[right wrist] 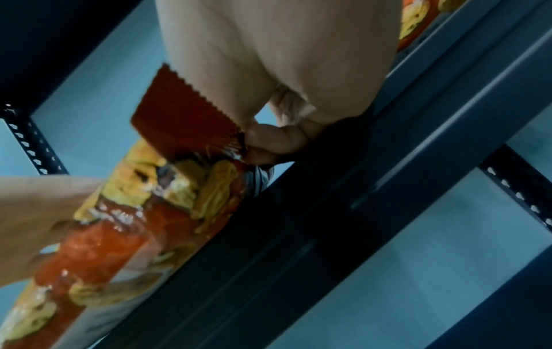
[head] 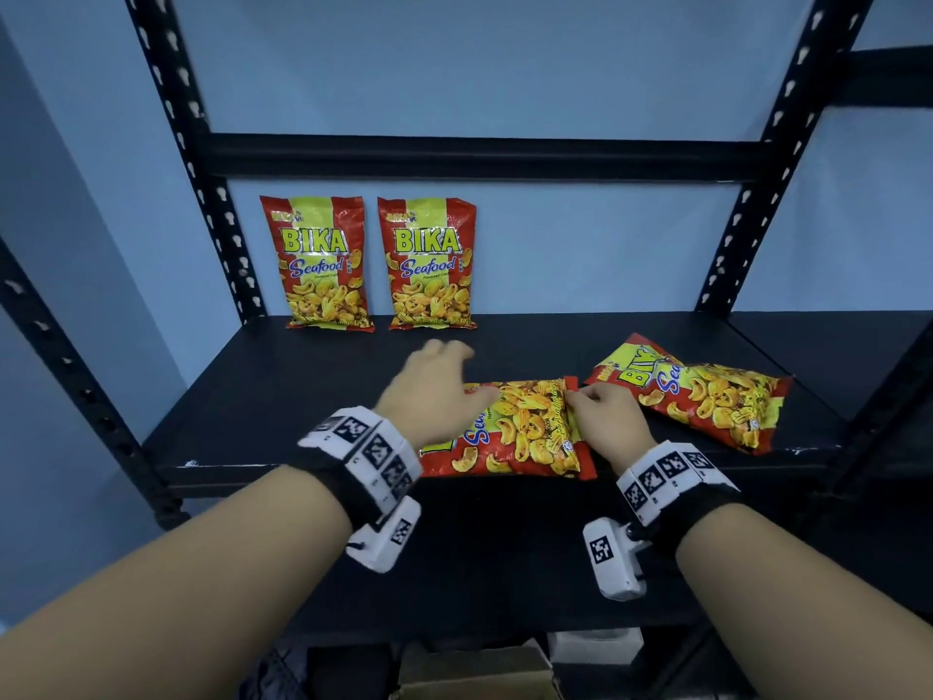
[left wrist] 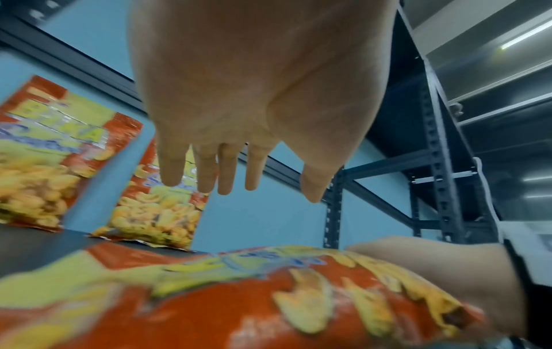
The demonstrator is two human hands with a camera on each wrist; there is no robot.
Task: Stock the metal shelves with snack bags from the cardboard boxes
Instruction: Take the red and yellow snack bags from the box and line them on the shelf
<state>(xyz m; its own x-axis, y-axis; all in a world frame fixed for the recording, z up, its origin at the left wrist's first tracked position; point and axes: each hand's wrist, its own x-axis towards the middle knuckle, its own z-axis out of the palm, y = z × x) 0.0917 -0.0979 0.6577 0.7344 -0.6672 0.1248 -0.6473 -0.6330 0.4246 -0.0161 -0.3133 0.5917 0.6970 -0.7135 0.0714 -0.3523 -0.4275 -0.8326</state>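
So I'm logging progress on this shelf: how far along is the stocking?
Done: two Bika Seafood bags stand against the wall. In hand: right hand pinches the flat middle bag's seal; left hand open. Left: standing that and the right-hand flat bag.

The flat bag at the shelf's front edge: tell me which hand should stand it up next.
Right, probably. The right hand already pinches the flat bag by its crimped end seal, so it has a grip. The left hand is open above it, holding nothing.

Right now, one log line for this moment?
left hand open above bag | right hand pinches middle bag seal | two bags upright
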